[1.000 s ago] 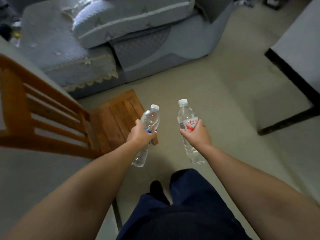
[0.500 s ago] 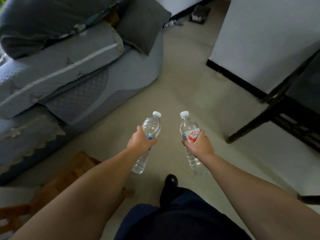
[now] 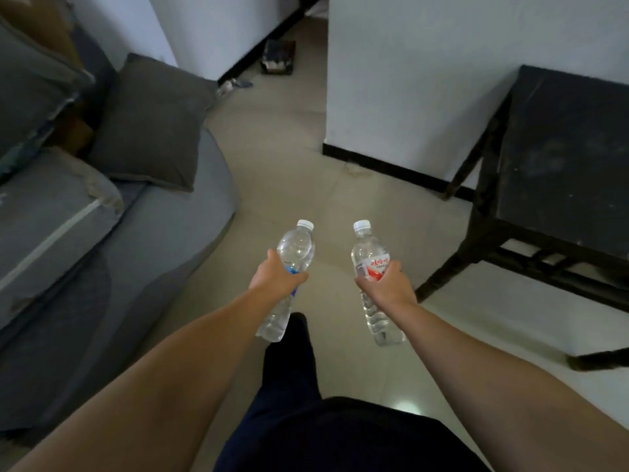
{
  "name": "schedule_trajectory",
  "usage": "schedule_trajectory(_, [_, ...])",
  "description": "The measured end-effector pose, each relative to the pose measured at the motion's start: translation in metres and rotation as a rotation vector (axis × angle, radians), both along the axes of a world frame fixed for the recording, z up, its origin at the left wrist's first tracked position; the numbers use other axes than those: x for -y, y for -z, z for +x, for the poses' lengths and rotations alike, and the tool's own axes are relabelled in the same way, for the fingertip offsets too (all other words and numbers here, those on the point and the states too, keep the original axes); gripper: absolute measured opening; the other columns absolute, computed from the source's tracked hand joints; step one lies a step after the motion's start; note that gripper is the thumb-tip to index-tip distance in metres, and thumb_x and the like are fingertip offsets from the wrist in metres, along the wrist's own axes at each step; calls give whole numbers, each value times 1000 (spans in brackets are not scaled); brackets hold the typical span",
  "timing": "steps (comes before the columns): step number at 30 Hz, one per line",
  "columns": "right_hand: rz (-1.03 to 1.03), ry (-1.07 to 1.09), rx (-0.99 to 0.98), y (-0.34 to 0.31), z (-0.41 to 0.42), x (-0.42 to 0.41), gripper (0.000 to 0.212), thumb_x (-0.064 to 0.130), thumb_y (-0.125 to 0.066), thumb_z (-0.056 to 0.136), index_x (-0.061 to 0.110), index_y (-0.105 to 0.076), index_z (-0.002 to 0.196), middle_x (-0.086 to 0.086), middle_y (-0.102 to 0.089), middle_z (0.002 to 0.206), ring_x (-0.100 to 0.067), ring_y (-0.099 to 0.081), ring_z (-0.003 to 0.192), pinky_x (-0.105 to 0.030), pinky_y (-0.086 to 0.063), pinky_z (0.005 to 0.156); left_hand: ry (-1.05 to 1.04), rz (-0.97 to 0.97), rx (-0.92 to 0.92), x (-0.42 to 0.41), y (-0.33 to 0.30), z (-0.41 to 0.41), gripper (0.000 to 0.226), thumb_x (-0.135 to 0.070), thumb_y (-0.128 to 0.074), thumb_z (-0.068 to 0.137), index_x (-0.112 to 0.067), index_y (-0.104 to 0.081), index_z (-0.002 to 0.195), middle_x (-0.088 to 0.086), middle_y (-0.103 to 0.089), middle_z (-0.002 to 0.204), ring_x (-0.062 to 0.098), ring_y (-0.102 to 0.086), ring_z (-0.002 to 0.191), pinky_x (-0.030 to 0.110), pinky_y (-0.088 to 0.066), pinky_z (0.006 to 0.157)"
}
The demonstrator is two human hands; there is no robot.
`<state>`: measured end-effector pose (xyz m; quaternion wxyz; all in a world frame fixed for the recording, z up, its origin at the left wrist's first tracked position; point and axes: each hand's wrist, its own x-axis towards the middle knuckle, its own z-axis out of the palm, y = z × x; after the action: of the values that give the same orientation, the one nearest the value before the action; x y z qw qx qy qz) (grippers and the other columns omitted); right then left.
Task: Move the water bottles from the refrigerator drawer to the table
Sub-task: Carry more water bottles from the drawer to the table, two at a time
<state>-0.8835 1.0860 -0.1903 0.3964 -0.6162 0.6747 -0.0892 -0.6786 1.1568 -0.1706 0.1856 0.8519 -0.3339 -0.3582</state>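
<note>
- I am in a home, in what looks like a living room.
- A grey sofa [image 3: 112,233] runs along my left, with a dark grey cushion [image 3: 149,120] propped on it.
- A dark wooden table [image 3: 561,158] stands on my right, against a white wall [image 3: 408,63] with black skirting.
- Pale floor tiles [image 3: 289,172] stretch to a far doorway.

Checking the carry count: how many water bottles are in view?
2. One bottle in the left hand, one red-labelled bottle in the right hand, both over the floor. No others visible.

bottles [image 3: 295,248]: clear, white caps | right label [image 3: 376,267]: red-white | sofa [image 3: 163,233]: grey | table [image 3: 561,155]: black
</note>
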Motion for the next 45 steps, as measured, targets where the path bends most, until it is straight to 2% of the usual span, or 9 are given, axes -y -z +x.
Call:
schedule_trajectory(4, [19, 154, 18, 2, 25, 74, 59, 48, -69, 78, 11, -41, 114, -10, -58, 110, -27, -60, 93, -32, -46, 74, 184, 15, 6, 99, 0, 39, 70, -37, -69, 73, -13, -34, 129, 1, -58, 104, 21, -58, 91, 33, -50, 80])
schedule_trajectory(8, [34, 294, 32, -5, 45, 136, 67, 49, -69, 79, 11, -39, 124, -10, -57, 115, -25, -59, 95, -36, -51, 79, 317, 25, 29, 196, -9, 71, 66, -41, -65, 61, -19, -37, 117, 0, -70, 75, 18, -68, 80, 38, -56, 80])
schedule_trajectory(12, [15, 418, 44, -14, 49, 182, 62, 48, -68, 80, 12, -38, 122, -7, -56, 110, -23, -59, 91, -35, -51, 75, 430, -10, 19, 280, -12, 76, 75, -41, -66, 54, -21, -43, 123, 1, -68, 86, 19, -70, 72, 39, -58, 76])
schedule_trajectory(16, [3, 548, 24, -20, 29, 230, 61, 52, -64, 82, 15, -37, 122, -4, -53, 106, -20, -59, 88, -34, -52, 71, 515, -37, -32, 354, -19, 43, 71, -30, -74, 66, -12, -39, 125, 4, -61, 102, 24, -64, 84, 36, -54, 79])
schedule_trajectory(22, [-33, 745, 26, -21, -42, 317, 61, 55, -65, 75, 19, -37, 115, -4, -60, 104, -23, -65, 87, -45, -58, 77, 746, -38, -103, 470, -17, -49, 68, -31, -71, 63, -16, -40, 121, 5, -70, 80, 21, -70, 70, 42, -59, 76])
schedule_trajectory(30, [-68, 920, 38, -59, -169, 414, 72, 49, -69, 80, 16, -31, 133, -6, -52, 121, -22, -59, 104, -37, -56, 83, 934, -133, -114, 603, -50, -188, 51, -30, -74, 73, -23, -45, 114, 0, -60, 95, 22, -62, 87, 33, -51, 78])
schedule_trajectory(35, [-97, 1073, 79, -70, -232, 438, 71, 46, -68, 83, 15, -31, 134, -7, -52, 125, -23, -58, 107, -37, -55, 86, 1024, -88, -204, 659, -49, -274, 81, -50, -77, 56, -16, -47, 124, 2, -62, 113, 21, -62, 100, 39, -52, 92])
schedule_trajectory(38, [-116, 1189, 79, -67, -270, 444, 65, 45, -68, 83, 14, -34, 128, -8, -53, 122, -23, -58, 103, -37, -54, 85, 1084, -28, -218, 677, -46, -332, 72, -40, -75, 76, -11, -39, 131, 6, -54, 117, 26, -57, 110, 33, -44, 86])
schedule_trajectory(45, [-160, 1501, 79, -59, -378, 467, 61, 41, -72, 80, 11, -38, 123, -9, -58, 118, -26, -60, 101, -35, -50, 79, 1259, 49, -401, 720, -33, -506, 74, -32, -78, 74, -13, -38, 133, 7, -56, 126, 25, -58, 114, 39, -48, 98])
